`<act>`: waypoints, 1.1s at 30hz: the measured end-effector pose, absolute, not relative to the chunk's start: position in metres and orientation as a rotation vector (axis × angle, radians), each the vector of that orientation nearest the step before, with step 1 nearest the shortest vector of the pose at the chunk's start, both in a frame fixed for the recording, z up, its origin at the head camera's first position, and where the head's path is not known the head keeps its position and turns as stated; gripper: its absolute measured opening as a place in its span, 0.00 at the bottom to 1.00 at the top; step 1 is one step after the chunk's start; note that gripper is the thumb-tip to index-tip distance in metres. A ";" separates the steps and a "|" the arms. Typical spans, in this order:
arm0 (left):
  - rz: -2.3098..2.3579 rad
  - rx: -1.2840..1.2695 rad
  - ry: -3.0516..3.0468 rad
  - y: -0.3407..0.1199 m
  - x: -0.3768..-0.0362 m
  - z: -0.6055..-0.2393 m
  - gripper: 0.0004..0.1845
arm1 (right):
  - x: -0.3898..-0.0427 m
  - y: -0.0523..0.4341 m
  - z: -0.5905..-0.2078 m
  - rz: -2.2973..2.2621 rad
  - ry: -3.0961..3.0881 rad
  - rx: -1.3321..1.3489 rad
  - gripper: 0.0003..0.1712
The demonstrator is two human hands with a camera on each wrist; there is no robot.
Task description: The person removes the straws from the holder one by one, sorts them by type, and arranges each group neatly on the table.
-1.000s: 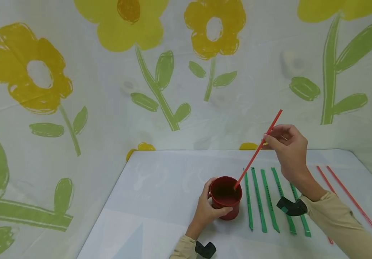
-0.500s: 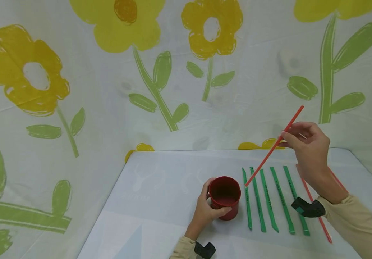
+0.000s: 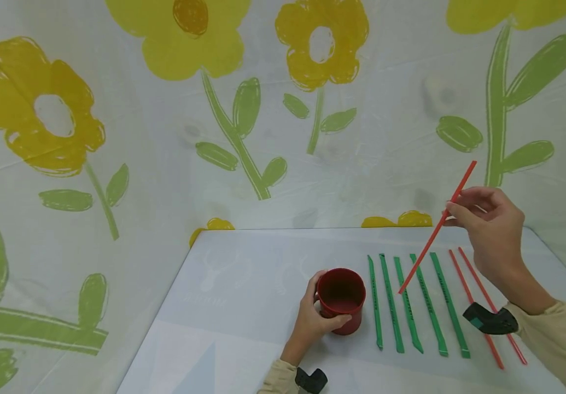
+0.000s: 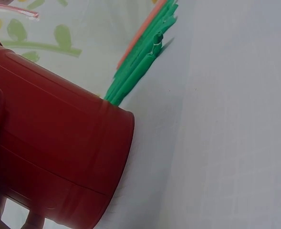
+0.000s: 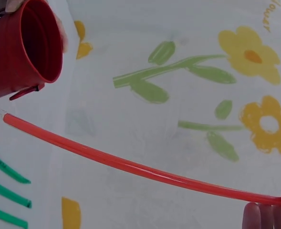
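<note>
My left hand [image 3: 309,325] grips a dark red metal cup [image 3: 354,317] standing upright on the table, thumb along its near side. Inside, the part of the cup seen from above holds nothing. In the left wrist view the cup wall [image 4: 59,143] fills the left, with part of a handle at the edge. My right hand [image 3: 496,230] pinches a red straw [image 3: 429,241] near its upper end, thumb against fingers. The straw slants down to the left, its lower tip overlapping the green straws in the head view. In the right wrist view the straw [image 5: 130,165] looks slightly bowed.
Several green straws with dark print [image 3: 392,303] lie in a row right of the cup. Two more red straws [image 3: 493,347] lie beyond them, partly behind my right wrist's black camera [image 3: 490,318]. A flower-printed curtain [image 3: 164,180] rises behind the white table [image 3: 243,306].
My right hand has moved right with the red straw, whose lower tip has left the cup's mouth and now appears over the green straws. The left hand and cup have stayed put.
</note>
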State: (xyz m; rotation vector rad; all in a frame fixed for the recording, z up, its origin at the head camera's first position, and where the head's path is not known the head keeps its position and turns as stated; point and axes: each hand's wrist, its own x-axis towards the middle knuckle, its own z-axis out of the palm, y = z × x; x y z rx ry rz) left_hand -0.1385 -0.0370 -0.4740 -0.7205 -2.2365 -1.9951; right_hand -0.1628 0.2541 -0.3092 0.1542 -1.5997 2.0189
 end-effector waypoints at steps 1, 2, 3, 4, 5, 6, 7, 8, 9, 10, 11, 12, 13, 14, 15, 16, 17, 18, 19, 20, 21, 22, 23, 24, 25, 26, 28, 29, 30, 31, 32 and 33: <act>-1.994 -0.716 -2.238 -0.037 -0.140 -0.479 0.44 | -0.162 0.256 -0.309 2.002 -1.618 0.146 0.13; -1.995 -0.712 -2.238 -0.036 -0.142 -0.485 0.45 | -0.162 0.258 -0.310 1.989 -1.631 0.141 0.13; -2.000 -0.705 -2.243 -0.036 -0.144 -0.490 0.45 | -0.161 0.260 -0.310 1.973 -1.649 0.135 0.13; -1.998 -0.703 -2.245 -0.037 -0.146 -0.494 0.45 | -0.161 0.262 -0.311 1.956 -1.668 0.129 0.13; -1.996 -0.699 -2.250 -0.037 -0.148 -0.498 0.45 | -0.161 0.264 -0.311 1.949 -1.676 0.129 0.13; -1.987 -0.700 -2.253 -0.037 -0.149 -0.502 0.45 | -0.161 0.265 -0.311 1.944 -1.681 0.130 0.13; -1.990 -0.701 -2.250 -0.037 -0.150 -0.504 0.46 | -0.160 0.267 -0.311 1.938 -1.688 0.132 0.13; -1.993 -0.698 -2.251 -0.037 -0.150 -0.504 0.46 | -0.160 0.268 -0.311 1.934 -1.696 0.133 0.13; -1.989 -0.698 -2.252 -0.037 -0.150 -0.503 0.46 | -0.160 0.270 -0.312 1.934 -1.700 0.134 0.13; -1.979 -0.704 -2.247 -0.037 -0.150 -0.503 0.46 | -0.159 0.271 -0.312 1.933 -1.706 0.131 0.13; -1.979 -0.703 -2.245 -0.037 -0.149 -0.501 0.46 | -0.159 0.272 -0.312 1.925 -1.718 0.128 0.13; -1.983 -0.705 -2.238 -0.037 -0.148 -0.499 0.45 | -0.159 0.273 -0.312 1.911 -1.736 0.120 0.13; -1.988 -0.708 -2.232 -0.037 -0.147 -0.495 0.45 | -0.159 0.274 -0.312 1.893 -1.758 0.109 0.13; -1.995 -0.710 -2.227 -0.037 -0.145 -0.491 0.45 | -0.159 0.275 -0.313 1.882 -1.772 0.099 0.13; -2.000 -0.716 -2.219 -0.037 -0.143 -0.486 0.45 | -0.159 0.276 -0.313 1.870 -1.785 0.091 0.13; -2.010 -0.719 -2.213 -0.037 -0.141 -0.482 0.45 | -0.159 0.277 -0.313 1.859 -1.799 0.082 0.13; -2.020 -0.718 -2.210 -0.037 -0.139 -0.477 0.44 | -0.159 0.278 -0.314 1.862 -1.798 0.082 0.13; -2.028 -0.720 -2.210 -0.038 -0.138 -0.474 0.44 | -0.160 0.279 -0.315 1.870 -1.792 0.083 0.13; -2.029 -0.720 -2.217 -0.038 -0.137 -0.471 0.44 | -0.160 0.279 -0.316 1.876 -1.788 0.081 0.12; -2.032 -0.718 -2.224 -0.038 -0.136 -0.470 0.44 | -0.160 0.280 -0.317 1.884 -1.785 0.077 0.12; -2.032 -0.717 -2.232 -0.038 -0.136 -0.468 0.44 | -0.160 0.281 -0.318 1.881 -1.794 0.066 0.12; -2.032 -0.717 -2.238 -0.038 -0.136 -0.468 0.44 | -0.160 0.282 -0.318 1.884 -1.799 0.056 0.12; -2.030 -0.719 -2.242 -0.039 -0.136 -0.468 0.44 | -0.160 0.283 -0.319 1.886 -1.801 0.046 0.12; -2.032 -0.720 -2.246 -0.039 -0.136 -0.468 0.45 | -0.160 0.284 -0.320 1.884 -1.806 0.036 0.12; -2.032 -0.722 -2.245 -0.039 -0.136 -0.468 0.45 | -0.160 0.285 -0.321 1.886 -1.808 0.028 0.12; -2.032 -0.724 -2.243 -0.039 -0.137 -0.468 0.45 | -0.160 0.287 -0.321 1.891 -1.808 0.022 0.12; -2.029 -0.727 -2.236 -0.039 -0.137 -0.469 0.45 | -0.160 0.289 -0.322 1.874 -1.828 0.010 0.12; -2.031 -0.727 -2.234 -0.038 -0.137 -0.469 0.45 | -0.160 0.291 -0.323 1.863 -1.834 0.004 0.11; -2.033 -0.728 -2.230 -0.038 -0.137 -0.469 0.44 | -0.160 0.292 -0.324 1.828 -1.869 -0.014 0.11; -2.034 -0.727 -2.228 -0.038 -0.137 -0.469 0.44 | -0.160 0.294 -0.325 1.782 -1.912 -0.035 0.11; -2.033 -0.725 -2.228 -0.038 -0.137 -0.469 0.44 | -0.160 0.296 -0.326 1.742 -1.950 -0.055 0.11; -2.033 -0.725 -2.228 -0.038 -0.137 -0.469 0.44 | -0.160 0.298 -0.327 1.701 -1.987 -0.075 0.11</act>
